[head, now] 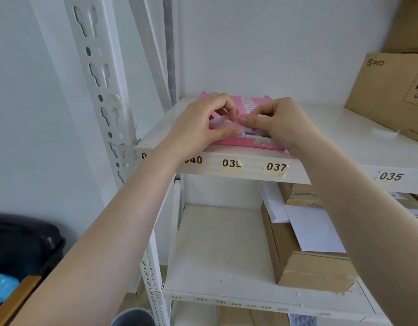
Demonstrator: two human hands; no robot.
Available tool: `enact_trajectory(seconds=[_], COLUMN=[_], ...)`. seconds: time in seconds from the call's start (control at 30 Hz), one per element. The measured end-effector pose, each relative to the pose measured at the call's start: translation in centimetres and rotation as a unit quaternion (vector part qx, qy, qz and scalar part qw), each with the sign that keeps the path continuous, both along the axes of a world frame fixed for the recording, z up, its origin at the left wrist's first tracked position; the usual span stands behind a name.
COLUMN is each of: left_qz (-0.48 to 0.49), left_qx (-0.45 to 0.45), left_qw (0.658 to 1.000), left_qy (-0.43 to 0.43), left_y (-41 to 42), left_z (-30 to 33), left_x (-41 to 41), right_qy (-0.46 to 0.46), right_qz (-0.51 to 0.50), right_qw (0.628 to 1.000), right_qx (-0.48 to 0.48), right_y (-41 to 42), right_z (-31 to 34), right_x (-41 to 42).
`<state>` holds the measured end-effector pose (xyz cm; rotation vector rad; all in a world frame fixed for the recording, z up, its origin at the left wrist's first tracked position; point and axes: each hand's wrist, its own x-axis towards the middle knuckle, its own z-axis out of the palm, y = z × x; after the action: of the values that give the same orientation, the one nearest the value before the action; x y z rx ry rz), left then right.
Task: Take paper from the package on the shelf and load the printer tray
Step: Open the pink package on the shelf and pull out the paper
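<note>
A pink paper package (246, 105) with a torn white-edged wrapper lies flat at the left front of the upper white shelf (320, 137). My left hand (201, 123) rests on its left side, thumb and fingers pinching the torn wrapper edge. My right hand (277, 122) covers its right side, fingers closed on the same torn flap near the middle. White paper shows in the tear between my fingers. No printer is in view.
A brown PICO carton (391, 90) stands at the shelf's right. The lower shelf (217, 250) holds a cardboard box (306, 267) with loose white sheets (313, 229) on top. A slotted white upright (104, 90) is at left, a dark bin (22, 245) below left.
</note>
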<state>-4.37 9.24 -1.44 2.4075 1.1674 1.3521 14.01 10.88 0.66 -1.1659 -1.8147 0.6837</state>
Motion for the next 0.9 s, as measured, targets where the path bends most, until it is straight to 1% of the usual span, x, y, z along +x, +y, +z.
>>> enact_trajectory(seconds=[0.1, 0.2, 0.3, 0.33, 0.43, 0.5, 0.57, 0.63, 0.7, 0.73, 0.83, 0.9], left_qz=[0.062, 0.112, 0.084, 0.074, 0.071, 0.067, 0.062, 0.060, 0.057, 0.058, 0.065, 0.059], left_qx=[0.037, 0.033, -0.019, -0.037, -0.080, -0.102, -0.114, -0.115, -0.102, -0.093, -0.073, -0.062], left_qw=[0.997, 0.993, 0.996, 0.996, 0.994, 0.991, 0.990, 0.990, 0.992, 0.993, 0.994, 0.995], left_qy=[0.018, 0.011, -0.018, -0.013, 0.040, 0.052, 0.055, 0.056, 0.050, 0.047, 0.043, 0.043], left_y=[0.5, 0.7, 0.3, 0.2, -0.2, -0.3, -0.3, -0.3, -0.5, -0.7, -0.8, -0.7], left_z=[-0.2, -0.3, -0.1, -0.1, -0.3, -0.5, -0.5, -0.5, -0.6, -0.6, -0.5, -0.1], left_x=[0.3, 0.3, -0.1, -0.3, -0.7, -0.7, -0.7, -0.7, -0.7, -0.7, -0.5, -0.3], right_qy=[-0.005, -0.016, -0.023, -0.033, -0.097, -0.155, -0.210, -0.224, -0.210, -0.189, -0.069, -0.021], right_qz=[-0.010, -0.013, -0.008, -0.006, 0.005, 0.007, -0.008, -0.026, -0.044, -0.053, -0.082, -0.086], right_qw=[1.000, 1.000, 1.000, 0.999, 0.995, 0.987, 0.974, 0.967, 0.968, 0.971, 0.988, 0.993], right_qx=[-0.021, -0.016, -0.017, -0.016, -0.001, 0.032, 0.085, 0.117, 0.132, 0.135, 0.107, 0.080], right_y=[0.2, 0.3, 0.2, 0.2, -0.3, -0.6, -0.6, -0.6, -0.6, -0.6, -0.5, -0.3], right_z=[0.2, 0.3, 0.4, 0.4, 0.5, 0.3, -0.1, -0.8, -1.6, -1.9, -1.9, -1.6], right_x=[-0.2, -0.3, -0.1, 0.0, 0.3, 0.5, 0.9, 1.6, 2.3, 2.5, 2.5, 2.2])
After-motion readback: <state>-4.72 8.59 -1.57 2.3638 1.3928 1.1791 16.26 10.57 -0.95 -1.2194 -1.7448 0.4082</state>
